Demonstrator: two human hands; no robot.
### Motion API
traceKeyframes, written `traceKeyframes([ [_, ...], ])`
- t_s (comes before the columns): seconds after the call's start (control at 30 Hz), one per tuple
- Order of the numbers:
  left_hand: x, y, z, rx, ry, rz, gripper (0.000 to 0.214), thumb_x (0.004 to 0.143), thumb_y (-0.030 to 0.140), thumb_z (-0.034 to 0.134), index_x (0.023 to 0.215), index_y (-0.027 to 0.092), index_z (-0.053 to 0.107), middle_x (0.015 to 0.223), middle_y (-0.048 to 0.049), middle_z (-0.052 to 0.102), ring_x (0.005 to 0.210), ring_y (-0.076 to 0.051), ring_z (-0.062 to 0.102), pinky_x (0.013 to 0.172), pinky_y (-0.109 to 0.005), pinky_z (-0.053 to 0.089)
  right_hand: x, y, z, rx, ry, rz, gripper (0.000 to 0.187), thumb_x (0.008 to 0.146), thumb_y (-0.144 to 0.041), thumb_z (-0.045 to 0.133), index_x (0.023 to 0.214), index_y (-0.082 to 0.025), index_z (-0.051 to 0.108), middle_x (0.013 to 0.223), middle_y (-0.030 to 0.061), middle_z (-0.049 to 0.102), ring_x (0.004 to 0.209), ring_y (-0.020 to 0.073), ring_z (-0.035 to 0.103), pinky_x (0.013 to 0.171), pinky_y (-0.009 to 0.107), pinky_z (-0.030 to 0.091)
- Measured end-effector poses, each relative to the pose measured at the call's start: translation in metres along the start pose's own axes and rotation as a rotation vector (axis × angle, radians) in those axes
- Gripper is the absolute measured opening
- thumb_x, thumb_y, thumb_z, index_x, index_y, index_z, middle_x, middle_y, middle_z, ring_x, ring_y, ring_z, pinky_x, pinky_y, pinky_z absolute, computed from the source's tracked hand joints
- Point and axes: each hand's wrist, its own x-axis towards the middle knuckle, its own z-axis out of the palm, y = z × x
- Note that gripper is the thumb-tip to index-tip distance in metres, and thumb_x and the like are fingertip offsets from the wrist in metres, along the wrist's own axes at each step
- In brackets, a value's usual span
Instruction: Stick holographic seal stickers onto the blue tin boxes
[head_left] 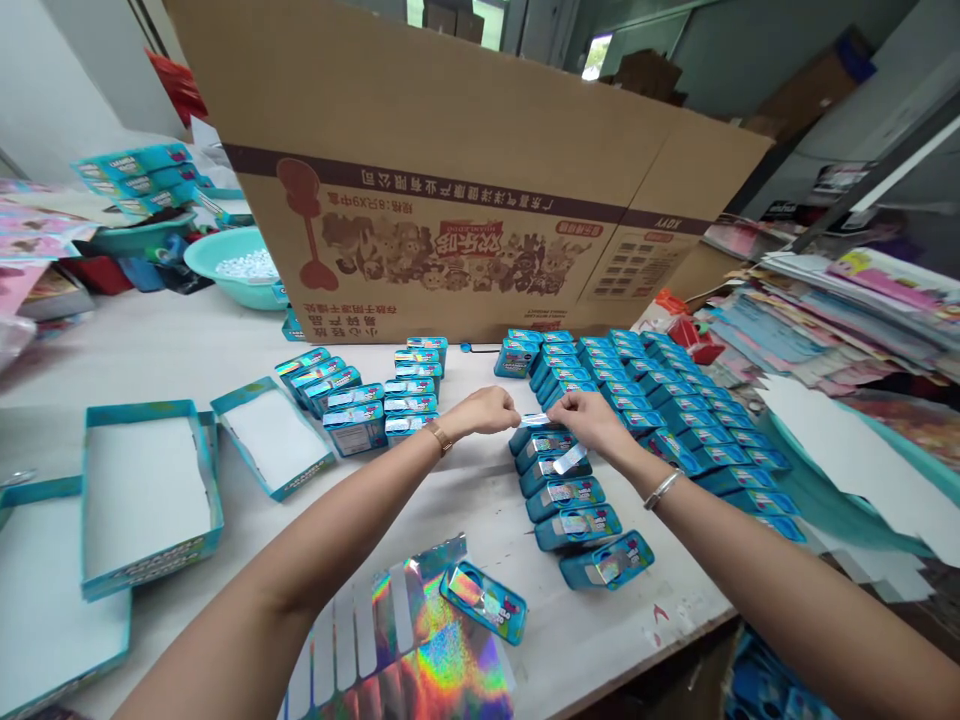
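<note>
My left hand (491, 411) and my right hand (589, 418) are both closed in a pinch, at opposite ends of a short shiny sticker strip (535, 421). The strip lies over the top of the farthest small blue box (541, 442) in the middle row. Below my right fingers a second silvery sticker (571, 459) sticks out; whether it hangs from the hand or rests on a box I cannot tell. Several more blue boxes (577, 525) in this row run toward me, with shiny strips on their tops. A holographic sticker sheet (420, 650) lies in front, with a single blue box (484, 602) on it.
A large brown carton (450, 130) stands across the back. Rows of blue boxes (697, 425) fill the right, with smaller groups (356, 425) at left. Open blue trays (150, 500) lie far left. A teal basin (236, 265) of white pieces stands behind, and papers (847, 330) pile up right.
</note>
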Motion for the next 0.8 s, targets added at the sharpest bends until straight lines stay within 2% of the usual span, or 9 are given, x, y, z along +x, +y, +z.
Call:
traceKeyframes([
  [0.13,0.005,-0.004,0.002,0.01,-0.01,-0.022,0.013,0.069,0.024,0.061,0.058,0.017,0.063,0.055,0.0003,0.059,0.056,-0.014,0.051,0.052,-0.024,0.035,0.0,0.003,0.004,-0.141,0.042,-0.019,0.011,0.066,-0.022,0.066,0.056,-0.02,0.062,0.06,-0.0012,0.064,0.061,0.0132,0.055,0.056,0.024,0.037],
  [0.3,0.011,-0.009,0.009,0.007,0.021,-0.031,0.014,0.07,0.024,0.062,0.058,0.017,0.064,0.056,-0.0007,0.06,0.057,-0.015,0.052,0.053,-0.025,0.034,-0.002,0.003,0.007,-0.247,0.043,0.001,0.012,0.07,-0.02,0.065,0.059,-0.021,0.062,0.061,-0.0013,0.063,0.06,0.0141,0.054,0.056,0.025,0.034],
  [0.4,0.012,-0.012,0.018,-0.021,0.043,-0.019,0.015,0.071,0.027,0.062,0.062,0.017,0.066,0.056,0.0,0.058,0.059,-0.015,0.051,0.053,-0.024,0.033,-0.001,0.003,0.008,-0.266,0.031,0.005,0.012,0.071,-0.019,0.066,0.061,-0.021,0.06,0.06,-0.0023,0.061,0.06,0.0139,0.055,0.056,0.025,0.033],
  [0.57,0.015,-0.017,0.033,-0.079,0.053,-0.051,0.027,0.079,0.035,0.056,0.066,0.014,0.068,0.06,-0.0021,0.061,0.059,-0.015,0.053,0.052,-0.024,0.036,-0.001,0.004,0.006,-0.233,0.021,0.023,0.015,0.072,-0.02,0.069,0.078,-0.023,0.055,0.059,-0.0065,0.057,0.057,0.0128,0.052,0.056,0.025,0.033],
  [0.67,0.017,-0.018,0.041,-0.074,0.078,-0.097,0.029,0.082,0.035,0.052,0.071,0.013,0.069,0.07,-0.0067,0.069,0.067,-0.018,0.061,0.058,-0.025,0.043,-0.001,0.005,0.004,-0.197,0.026,0.015,0.019,0.07,-0.016,0.068,0.079,-0.023,0.053,0.06,-0.0073,0.055,0.058,0.0123,0.05,0.056,0.024,0.032],
  [0.8,0.011,-0.018,0.051,-0.021,0.105,-0.176,0.011,0.075,0.021,0.062,0.071,0.014,0.069,0.082,-0.014,0.074,0.086,-0.028,0.068,0.074,-0.032,0.049,0.001,0.002,0.003,-0.116,0.011,0.032,0.022,0.063,-0.012,0.068,0.071,-0.022,0.051,0.055,-0.0083,0.049,0.056,0.0116,0.047,0.055,0.023,0.032],
])
